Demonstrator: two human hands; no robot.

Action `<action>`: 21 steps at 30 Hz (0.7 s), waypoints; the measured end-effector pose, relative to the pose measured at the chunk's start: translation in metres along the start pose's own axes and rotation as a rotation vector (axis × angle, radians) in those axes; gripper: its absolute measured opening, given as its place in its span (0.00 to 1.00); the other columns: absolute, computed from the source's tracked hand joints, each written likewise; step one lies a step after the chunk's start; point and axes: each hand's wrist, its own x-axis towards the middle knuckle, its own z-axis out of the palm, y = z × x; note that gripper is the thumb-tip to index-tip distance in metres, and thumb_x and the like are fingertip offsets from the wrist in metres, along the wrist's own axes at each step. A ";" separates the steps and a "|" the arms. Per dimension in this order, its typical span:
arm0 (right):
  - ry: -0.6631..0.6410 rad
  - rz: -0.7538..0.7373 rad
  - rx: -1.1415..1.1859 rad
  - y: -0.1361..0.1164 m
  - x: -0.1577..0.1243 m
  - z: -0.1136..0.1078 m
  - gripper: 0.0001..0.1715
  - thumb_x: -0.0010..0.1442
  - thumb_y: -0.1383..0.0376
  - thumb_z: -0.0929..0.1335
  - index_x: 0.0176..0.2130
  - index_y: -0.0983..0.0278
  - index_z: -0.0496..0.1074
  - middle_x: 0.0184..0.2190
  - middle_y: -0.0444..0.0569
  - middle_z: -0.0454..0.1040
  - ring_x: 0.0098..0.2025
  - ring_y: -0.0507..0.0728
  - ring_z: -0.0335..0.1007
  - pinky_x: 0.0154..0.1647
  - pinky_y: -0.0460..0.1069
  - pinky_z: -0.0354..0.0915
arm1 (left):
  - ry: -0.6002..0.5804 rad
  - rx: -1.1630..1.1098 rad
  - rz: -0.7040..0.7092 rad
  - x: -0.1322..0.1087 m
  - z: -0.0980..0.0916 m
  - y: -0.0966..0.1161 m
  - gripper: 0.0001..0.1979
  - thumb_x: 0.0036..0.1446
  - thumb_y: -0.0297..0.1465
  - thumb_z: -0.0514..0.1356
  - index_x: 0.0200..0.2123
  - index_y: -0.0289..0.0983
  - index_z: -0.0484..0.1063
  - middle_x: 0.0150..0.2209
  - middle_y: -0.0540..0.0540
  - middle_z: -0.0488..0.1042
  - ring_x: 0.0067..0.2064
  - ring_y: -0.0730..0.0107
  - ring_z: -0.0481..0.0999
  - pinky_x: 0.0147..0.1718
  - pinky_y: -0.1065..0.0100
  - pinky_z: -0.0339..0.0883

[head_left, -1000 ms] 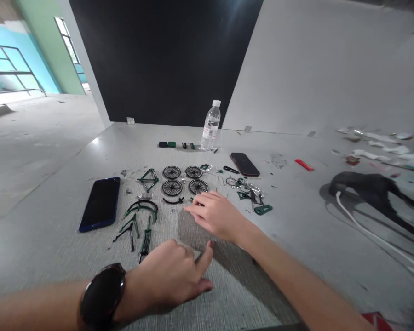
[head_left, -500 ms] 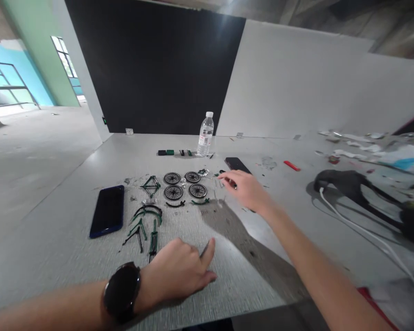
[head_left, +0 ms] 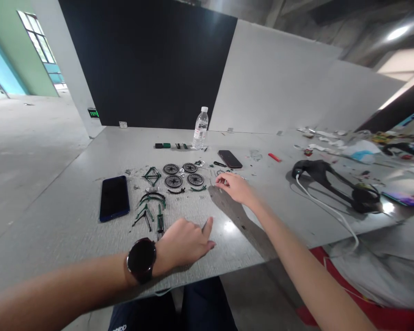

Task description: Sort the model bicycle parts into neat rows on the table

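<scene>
My left hand (head_left: 184,241), a dark watch (head_left: 141,258) on its wrist, rests low over the table. Two of its digits stretch apart and nothing shows in it. Close beside it lies a green and black bicycle fork part (head_left: 160,219). My right hand (head_left: 235,186) is over small parts right of the wheels, fingertips bent together; whatever they may hold is hidden. Several spoked toy bicycle wheels (head_left: 173,181) lie in two rows. Left of them is a green diamond-shaped frame (head_left: 152,176); below are curved mudguards (head_left: 152,197) and forked pieces (head_left: 144,216).
A blue-edged phone (head_left: 114,198) lies left, another phone (head_left: 230,159) behind my right hand. A water bottle (head_left: 200,128) stands near the back panel. Right are a red piece (head_left: 274,157), a black headset-like device (head_left: 317,174) with a white cable, and clutter. A person's hand shows at the far right.
The view has turned to the right and shifted, bringing my legs into sight. My right hand has drawn slightly nearer the table's front. My left hand keeps its pose.
</scene>
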 end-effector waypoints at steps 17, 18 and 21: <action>-0.086 -0.038 -0.059 -0.001 0.013 0.006 0.07 0.66 0.63 0.66 0.35 0.59 0.73 0.38 0.49 0.75 0.39 0.58 0.70 0.41 0.52 0.61 | 0.017 -0.014 0.042 -0.001 -0.003 -0.003 0.32 0.75 0.41 0.46 0.68 0.18 0.56 0.28 0.40 0.80 0.29 0.57 0.82 0.18 0.63 0.55; -0.089 -0.024 -0.055 -0.001 0.012 0.006 0.08 0.66 0.63 0.65 0.35 0.59 0.72 0.39 0.49 0.75 0.39 0.58 0.70 0.41 0.52 0.62 | 0.011 -0.021 0.045 0.000 -0.003 -0.004 0.32 0.75 0.41 0.46 0.68 0.17 0.55 0.28 0.40 0.80 0.29 0.57 0.82 0.18 0.63 0.55; -0.087 -0.009 -0.047 0.002 0.009 0.007 0.08 0.66 0.64 0.64 0.34 0.59 0.71 0.39 0.50 0.74 0.39 0.58 0.70 0.43 0.53 0.62 | -0.001 -0.035 0.041 0.000 -0.003 -0.004 0.33 0.75 0.41 0.47 0.68 0.18 0.55 0.29 0.41 0.80 0.29 0.57 0.82 0.18 0.62 0.55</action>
